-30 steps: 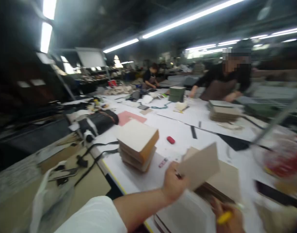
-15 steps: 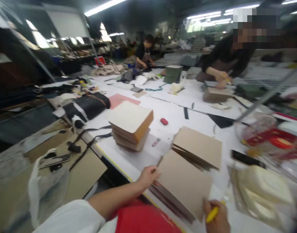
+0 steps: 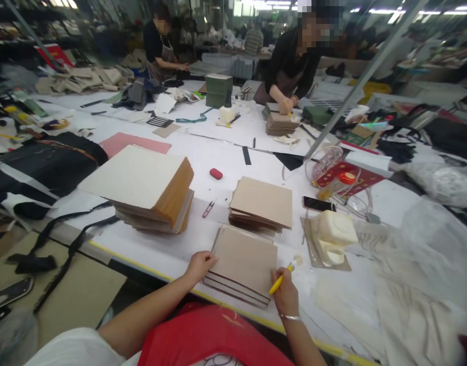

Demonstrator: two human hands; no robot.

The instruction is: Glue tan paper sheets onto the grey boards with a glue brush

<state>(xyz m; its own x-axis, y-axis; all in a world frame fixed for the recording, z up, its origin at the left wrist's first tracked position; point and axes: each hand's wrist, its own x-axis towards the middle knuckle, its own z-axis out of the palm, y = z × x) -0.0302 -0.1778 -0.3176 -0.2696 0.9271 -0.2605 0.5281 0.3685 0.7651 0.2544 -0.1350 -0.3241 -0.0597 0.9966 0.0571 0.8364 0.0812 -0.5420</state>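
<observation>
My left hand [image 3: 200, 265] is closed on the left edge of the top beige board [image 3: 245, 262] in a small stack at the table's front edge. In my right hand [image 3: 285, 296], fingers wrapped round it, is a yellow-handled brush [image 3: 280, 281] with pale bristles pointing away from me. That hand rests against the stack's right side. Just behind lies another stack of beige boards [image 3: 261, 201]. To the left rises a taller stack of boards [image 3: 137, 175], white on top with brown edges. Small thread snips [image 3: 208, 209] lie between the stacks.
Right of the stacks stands a cream-coloured container [image 3: 335, 229] on a scrap board, near a phone [image 3: 318, 204]. A red case [image 3: 216, 174] lies mid-table. A slanted metal pole [image 3: 355, 94] crosses the right side. Across the table, a co-worker [image 3: 290, 66] handles another stack.
My view has swung right and steadied, so things sit further left. My hands stay at the same stack, and the brush's bristles now show clearly.
</observation>
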